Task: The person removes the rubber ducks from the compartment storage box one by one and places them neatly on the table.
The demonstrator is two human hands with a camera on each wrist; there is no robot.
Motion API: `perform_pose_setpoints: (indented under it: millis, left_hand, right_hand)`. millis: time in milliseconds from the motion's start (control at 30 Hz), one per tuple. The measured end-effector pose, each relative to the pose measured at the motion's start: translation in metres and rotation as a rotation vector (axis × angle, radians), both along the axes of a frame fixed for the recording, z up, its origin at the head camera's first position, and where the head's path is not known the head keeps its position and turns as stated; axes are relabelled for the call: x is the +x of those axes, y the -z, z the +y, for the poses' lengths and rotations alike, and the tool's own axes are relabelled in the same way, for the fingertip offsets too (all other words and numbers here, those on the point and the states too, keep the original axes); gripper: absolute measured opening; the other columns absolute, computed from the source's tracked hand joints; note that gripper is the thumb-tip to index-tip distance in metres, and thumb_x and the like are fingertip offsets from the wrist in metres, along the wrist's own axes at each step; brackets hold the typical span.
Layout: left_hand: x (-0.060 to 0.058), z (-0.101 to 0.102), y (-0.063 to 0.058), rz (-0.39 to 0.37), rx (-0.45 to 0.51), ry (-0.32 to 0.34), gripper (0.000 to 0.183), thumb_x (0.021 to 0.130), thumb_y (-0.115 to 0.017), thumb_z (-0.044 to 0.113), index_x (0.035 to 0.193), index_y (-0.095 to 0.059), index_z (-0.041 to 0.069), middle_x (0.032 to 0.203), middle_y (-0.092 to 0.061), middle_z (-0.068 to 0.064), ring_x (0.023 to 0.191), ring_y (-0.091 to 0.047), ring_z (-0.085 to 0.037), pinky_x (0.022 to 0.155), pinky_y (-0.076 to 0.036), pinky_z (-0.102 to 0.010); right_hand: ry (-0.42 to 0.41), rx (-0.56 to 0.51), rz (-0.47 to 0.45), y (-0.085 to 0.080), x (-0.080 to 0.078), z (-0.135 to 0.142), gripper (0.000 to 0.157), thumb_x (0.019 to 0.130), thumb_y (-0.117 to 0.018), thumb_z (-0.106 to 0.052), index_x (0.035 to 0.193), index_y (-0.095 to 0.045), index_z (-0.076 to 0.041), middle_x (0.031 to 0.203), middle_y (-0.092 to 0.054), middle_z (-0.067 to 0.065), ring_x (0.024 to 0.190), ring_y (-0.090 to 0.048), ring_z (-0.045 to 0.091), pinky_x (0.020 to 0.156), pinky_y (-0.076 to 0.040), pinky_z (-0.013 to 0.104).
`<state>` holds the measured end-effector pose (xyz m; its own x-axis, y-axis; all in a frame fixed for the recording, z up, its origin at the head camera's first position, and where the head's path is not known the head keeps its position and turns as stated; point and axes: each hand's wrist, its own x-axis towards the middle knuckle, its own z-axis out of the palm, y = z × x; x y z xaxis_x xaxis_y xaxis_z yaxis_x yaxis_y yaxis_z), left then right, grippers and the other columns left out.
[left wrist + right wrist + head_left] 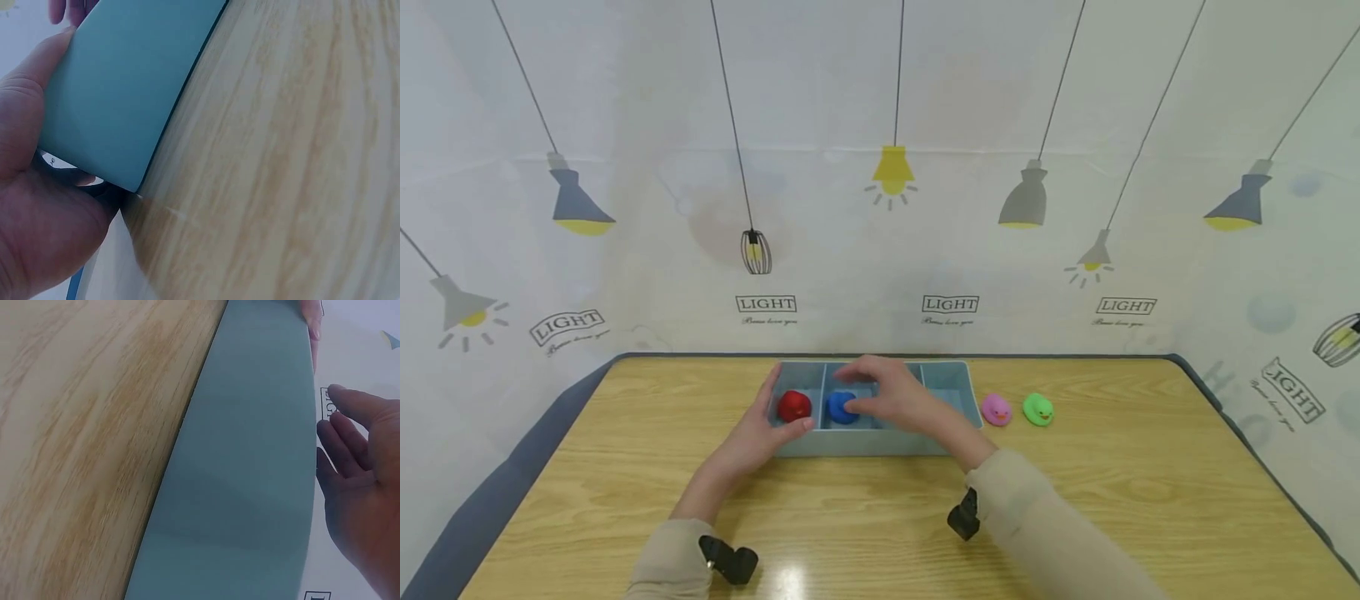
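A grey-blue divided box (865, 443) stands on the table. My left hand (751, 437) grips its left end, thumb over the front rim and fingers along the outer side; the thumb also shows on the box wall (119, 94) in the left wrist view. In the leftmost compartment lies a rounded red toy (794, 407). A rounded blue toy (841, 407) lies in the compartment beside it. My right hand (898, 396) hovers over the box with thumb and fingers spread apart, the thumb overlapping the blue toy. This hand hides part of the middle compartments.
Just right of the box sit a pink rubber duck (997, 410) and a green rubber duck (1038, 409). The wooden table (850, 525) ends at a wall covering (850, 325) printed with lamps, which also rises on both sides.
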<state>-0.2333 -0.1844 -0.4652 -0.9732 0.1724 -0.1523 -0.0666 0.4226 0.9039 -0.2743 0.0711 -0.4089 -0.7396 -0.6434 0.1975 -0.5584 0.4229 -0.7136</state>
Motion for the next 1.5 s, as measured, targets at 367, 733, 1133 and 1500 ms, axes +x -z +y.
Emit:
perform_pose_setpoints:
  millis: [367, 733, 1133, 1500]
  left_hand:
    - [0.003, 0.001, -0.002, -0.001, -0.007, -0.011, 0.108, 0.094, -0.075, 0.043, 0.166, 0.003, 0.028, 0.171, -0.004, -0.017, 0.155, -0.005, -0.044, 0.119, -0.012, -0.065]
    - [0.003, 0.002, -0.001, 0.004, 0.0, -0.005, 0.106, 0.095, -0.074, 0.041, 0.166, 0.003, 0.028, 0.171, -0.004, -0.018, 0.155, -0.006, -0.044, 0.12, -0.012, -0.064]
    - [0.004, 0.003, -0.005, 0.008, -0.006, -0.008, 0.103, 0.097, -0.073, 0.036, 0.166, 0.003, 0.026, 0.171, -0.004, -0.018, 0.154, -0.005, -0.045, 0.12, -0.011, -0.065]
    - [0.004, 0.002, -0.004, 0.004, -0.007, -0.011, 0.105, 0.095, -0.074, 0.039, 0.166, 0.003, 0.026, 0.171, -0.004, -0.019, 0.154, -0.005, -0.045, 0.12, -0.011, -0.065]
  right_hand:
    - [-0.018, 0.084, -0.021, 0.009, -0.011, -0.003, 0.044, 0.089, -0.078, -0.001, 0.131, -0.067, -0.002, 0.131, -0.068, 0.011, 0.123, -0.062, 0.027, 0.107, -0.048, 0.044]
    - [-0.011, 0.165, -0.019, 0.016, -0.018, -0.008, 0.046, 0.089, -0.081, -0.007, 0.133, -0.067, -0.006, 0.133, -0.068, 0.007, 0.126, -0.06, 0.023, 0.108, -0.046, 0.041]
    - [-0.032, 0.234, 0.053, 0.017, -0.024, -0.014, 0.046, 0.086, -0.082, -0.004, 0.13, -0.069, -0.004, 0.131, -0.069, 0.008, 0.124, -0.061, 0.024, 0.107, -0.047, 0.041]
    - [-0.046, 0.335, 0.122, 0.017, -0.022, -0.02, 0.04, 0.086, -0.077, 0.005, 0.125, -0.071, -0.004, 0.127, -0.07, 0.009, 0.121, -0.062, 0.026, 0.108, -0.046, 0.042]
